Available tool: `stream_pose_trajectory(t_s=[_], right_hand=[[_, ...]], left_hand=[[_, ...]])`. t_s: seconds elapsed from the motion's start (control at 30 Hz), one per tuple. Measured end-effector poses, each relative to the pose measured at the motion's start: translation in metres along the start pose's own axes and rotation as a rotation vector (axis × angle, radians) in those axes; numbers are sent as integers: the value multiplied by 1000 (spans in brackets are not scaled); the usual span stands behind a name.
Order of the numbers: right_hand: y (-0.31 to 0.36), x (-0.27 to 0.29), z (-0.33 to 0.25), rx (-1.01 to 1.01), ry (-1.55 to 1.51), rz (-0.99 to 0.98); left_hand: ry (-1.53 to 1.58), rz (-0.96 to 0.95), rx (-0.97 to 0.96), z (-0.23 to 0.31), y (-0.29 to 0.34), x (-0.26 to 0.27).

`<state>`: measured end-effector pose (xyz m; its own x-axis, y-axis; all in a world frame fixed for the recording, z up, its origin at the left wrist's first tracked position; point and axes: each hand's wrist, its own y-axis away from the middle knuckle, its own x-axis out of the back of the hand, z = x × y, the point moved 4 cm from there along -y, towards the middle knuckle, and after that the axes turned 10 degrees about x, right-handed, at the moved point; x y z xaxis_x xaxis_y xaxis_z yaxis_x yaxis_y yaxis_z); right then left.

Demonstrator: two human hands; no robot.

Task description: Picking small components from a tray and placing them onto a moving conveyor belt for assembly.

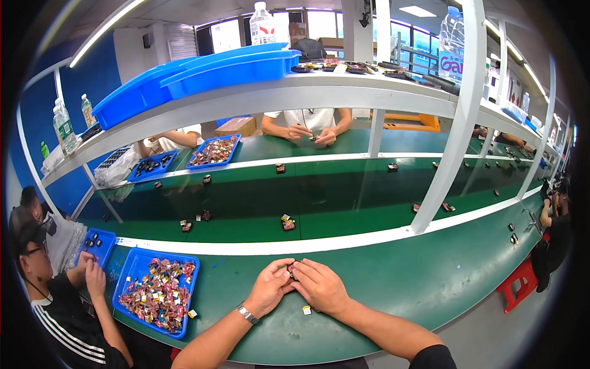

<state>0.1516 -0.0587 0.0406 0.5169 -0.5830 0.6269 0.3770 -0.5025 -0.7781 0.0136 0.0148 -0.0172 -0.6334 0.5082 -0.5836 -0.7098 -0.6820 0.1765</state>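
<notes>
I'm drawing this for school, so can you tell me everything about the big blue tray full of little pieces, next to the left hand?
The tray is a bright blue, shiny box that looks like plastic. It has four raised sides and rounded corners, and it sits open side up on the green table, to the left of the left hand. A messy heap of small pieces, reddish with white, yellow and dark bits, hides most of its bottom; bare blue shows near the back.

The green bench (glossy) (393,277) bears a blue tray (136,267) and small white-yellow piece (307,310).
</notes>
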Motion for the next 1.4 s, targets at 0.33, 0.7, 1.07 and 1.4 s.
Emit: stream_pose_trajectory(t_s=[0.33, 0.7, 1.07, 1.4], right_hand=[[-7, -15, 127, -434, -29, 190], [-14, -57, 151, -550, 186, 0], [-26, -87, 143, -756, -48, 12], [-1, 12, 53, -358, -662, -200]], left_hand=[[-19, -6, -32, 12, -1, -4], [-195, 74, -76, 10, -8, 8], [-258, 115, -185, 29, -16, 32], [-366, -66, 250, 18, -15, 0]])
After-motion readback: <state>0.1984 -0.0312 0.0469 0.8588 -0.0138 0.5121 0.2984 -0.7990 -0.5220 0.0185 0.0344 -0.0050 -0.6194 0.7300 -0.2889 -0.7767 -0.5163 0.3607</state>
